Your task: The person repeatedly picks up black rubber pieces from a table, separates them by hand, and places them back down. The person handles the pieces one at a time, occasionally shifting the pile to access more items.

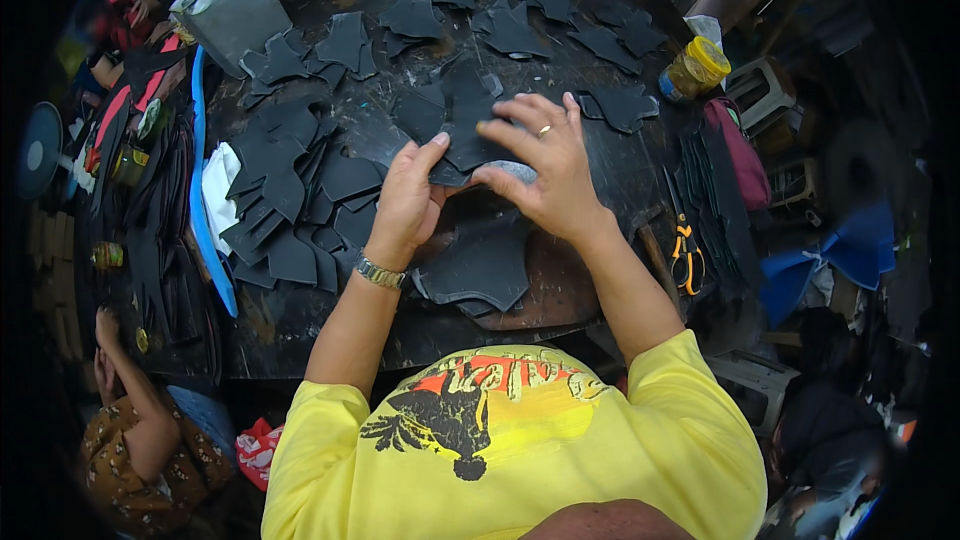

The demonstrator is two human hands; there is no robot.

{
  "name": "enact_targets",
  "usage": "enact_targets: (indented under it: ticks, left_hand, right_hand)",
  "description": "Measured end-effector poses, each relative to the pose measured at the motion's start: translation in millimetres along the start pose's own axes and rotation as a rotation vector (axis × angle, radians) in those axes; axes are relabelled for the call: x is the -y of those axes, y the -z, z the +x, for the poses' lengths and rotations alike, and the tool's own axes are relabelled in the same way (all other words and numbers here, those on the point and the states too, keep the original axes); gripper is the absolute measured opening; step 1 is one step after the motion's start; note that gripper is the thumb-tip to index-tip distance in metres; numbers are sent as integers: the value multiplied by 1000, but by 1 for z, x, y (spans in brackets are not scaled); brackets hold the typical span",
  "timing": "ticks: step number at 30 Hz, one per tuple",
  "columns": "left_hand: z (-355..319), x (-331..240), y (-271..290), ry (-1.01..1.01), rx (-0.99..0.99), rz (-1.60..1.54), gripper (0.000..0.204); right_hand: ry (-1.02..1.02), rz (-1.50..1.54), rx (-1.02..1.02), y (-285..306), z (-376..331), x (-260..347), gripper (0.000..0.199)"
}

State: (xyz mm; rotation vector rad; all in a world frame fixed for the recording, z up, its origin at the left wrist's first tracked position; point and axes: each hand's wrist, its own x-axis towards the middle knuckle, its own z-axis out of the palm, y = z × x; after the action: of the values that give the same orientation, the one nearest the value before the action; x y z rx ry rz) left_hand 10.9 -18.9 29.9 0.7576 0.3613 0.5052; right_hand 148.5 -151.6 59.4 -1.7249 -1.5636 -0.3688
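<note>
Both hands, left hand point(408, 202) and right hand point(545, 165), pinch one black cut piece point(470, 130); a stack point(290, 200) lies done, scattered pieces point(520, 30) remain on the surface point(300, 325).

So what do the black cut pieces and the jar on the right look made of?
Black pieces: likely leather or synthetic sheet, matte, thin and flat, overlapping limply. Jar: seemingly clear plastic or glass with a yellow lid, amber contents showing through.
</note>
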Motion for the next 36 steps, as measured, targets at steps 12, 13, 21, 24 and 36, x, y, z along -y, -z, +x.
enact_targets:
  ticks: [12, 13, 21, 24, 36]
  left_hand:
    - [7, 4, 18, 6, -67, 151, 17]
    - [7, 5, 18, 11, -64, 156, 17]
    - [10, 12, 20, 19, -99, 173, 21]
    - [10, 15, 19, -9, -102, 185, 26]
    - [9, 22, 18, -54, -76, 251, 35]
  right_hand:
    - [-839, 1025, -51, -48, -16, -33, 30]
    - [-847, 1039, -47, -47, -17, -35, 30]
    - [-629, 649, 121, -40, -21, -33, 45]
    - [-612, 600, 151, -40, -19, -28, 55]
    - [-705, 545, 189, -38, -19, -24, 69]
